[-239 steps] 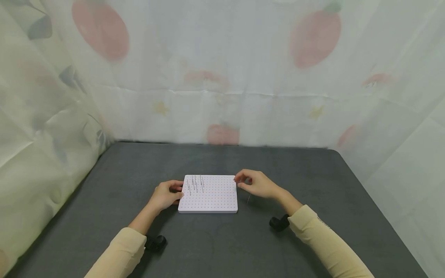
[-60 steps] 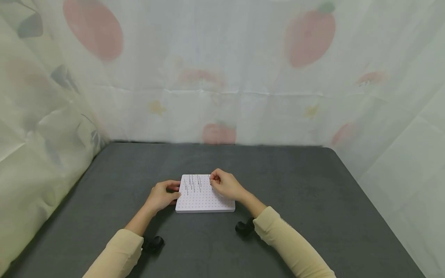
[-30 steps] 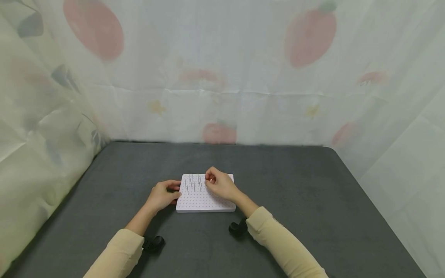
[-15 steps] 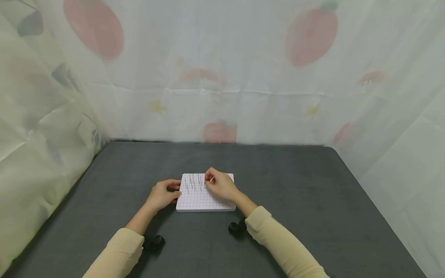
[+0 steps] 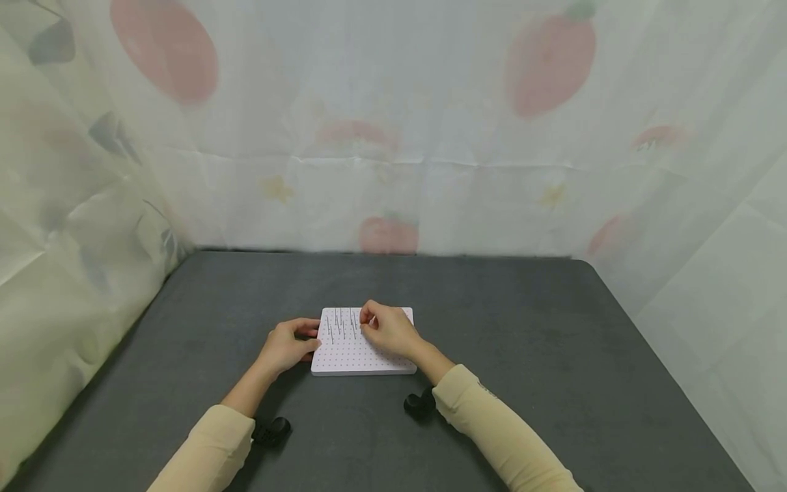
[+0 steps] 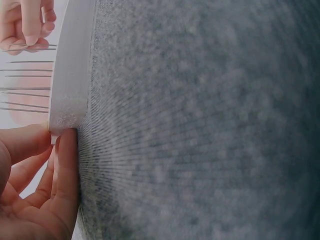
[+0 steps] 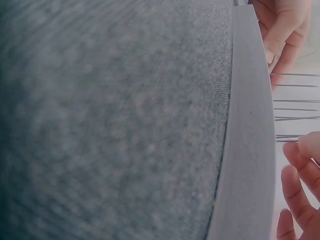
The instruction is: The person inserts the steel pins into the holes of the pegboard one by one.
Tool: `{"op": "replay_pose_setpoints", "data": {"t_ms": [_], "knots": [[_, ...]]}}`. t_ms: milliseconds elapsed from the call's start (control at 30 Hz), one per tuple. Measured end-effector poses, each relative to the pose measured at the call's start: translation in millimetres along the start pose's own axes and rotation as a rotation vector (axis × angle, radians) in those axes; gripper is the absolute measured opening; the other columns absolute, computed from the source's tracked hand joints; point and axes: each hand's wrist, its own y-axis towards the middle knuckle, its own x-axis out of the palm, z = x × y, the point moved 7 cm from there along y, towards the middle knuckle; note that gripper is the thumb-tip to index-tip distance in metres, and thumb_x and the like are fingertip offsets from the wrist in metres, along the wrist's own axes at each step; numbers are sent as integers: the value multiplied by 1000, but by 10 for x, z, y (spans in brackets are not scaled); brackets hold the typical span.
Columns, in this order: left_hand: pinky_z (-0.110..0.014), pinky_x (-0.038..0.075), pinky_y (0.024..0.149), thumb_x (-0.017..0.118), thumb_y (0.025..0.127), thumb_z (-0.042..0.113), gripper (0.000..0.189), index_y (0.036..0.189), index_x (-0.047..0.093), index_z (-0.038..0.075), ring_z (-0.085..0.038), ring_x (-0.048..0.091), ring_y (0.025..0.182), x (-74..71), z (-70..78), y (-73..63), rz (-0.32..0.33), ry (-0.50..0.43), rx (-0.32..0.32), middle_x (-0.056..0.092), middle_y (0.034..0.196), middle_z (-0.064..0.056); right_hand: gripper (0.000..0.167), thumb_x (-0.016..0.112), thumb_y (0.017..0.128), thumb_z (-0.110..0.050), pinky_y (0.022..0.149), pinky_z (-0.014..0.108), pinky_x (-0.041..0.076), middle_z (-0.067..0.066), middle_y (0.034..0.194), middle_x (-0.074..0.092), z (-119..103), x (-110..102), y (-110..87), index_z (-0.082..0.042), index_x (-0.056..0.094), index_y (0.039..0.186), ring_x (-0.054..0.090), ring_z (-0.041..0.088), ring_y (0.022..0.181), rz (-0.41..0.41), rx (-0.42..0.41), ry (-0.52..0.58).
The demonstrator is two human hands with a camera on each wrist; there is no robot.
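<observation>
A white pegboard (image 5: 363, 362) with a grid of small holes lies flat on the dark table. Several thin metal pins (image 6: 30, 76) stand upright in its far left part. At the board's left edge, my left hand (image 5: 285, 350) grips it, thumb on top and fingers against the side, as the left wrist view shows. My right hand (image 5: 393, 331) is over the board, just right of the standing pins, and covers part of the holes. Between thumb and forefinger it pinches a thin metal pin (image 7: 287, 141), whose lower end meets the board close beside another pin.
The dark grey table (image 5: 504, 321) reaches back to a pale curtain (image 5: 455, 123) with fruit prints. Another curtain (image 5: 80, 225) hangs along the left side. Black wrist cameras (image 5: 273, 430) sit below both forearms.
My right hand has come from beyond the board's right edge to the standing pins, bringing a pin, then shifted slightly left and lower. My left hand keeps its grip on the board.
</observation>
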Motion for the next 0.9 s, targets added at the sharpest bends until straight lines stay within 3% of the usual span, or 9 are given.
{"op": "replay_pose_setpoints", "data": {"t_ms": [233,533,900], "knots": [[-31,57,63,64,81,3,44,124,55,1,-17,61,79,-10,1,3,6,0,1,59,107,-16,4,60,85,-16,53,16,38,-11,71,55,-34,-2,7,-18,56,87,48,3,62,12,-37,-26],[-31,56,64,63,82,5,44,125,55,1,-17,61,81,-16,2,-21,3,15,-1,59,108,-17,5,60,86,-18,54,16,39,-11,72,55,-11,27,5,-20,56,87,49,3,62,0,-21,-36],[-30,56,64,63,82,6,44,125,55,2,-17,61,82,-21,-26,-33,-22,-4,-7,59,110,-17,5,59,87,-18,61,16,43,-10,78,59,42,-54,-104,-20,57,91,53,3,69,7,-49,-42]]}}
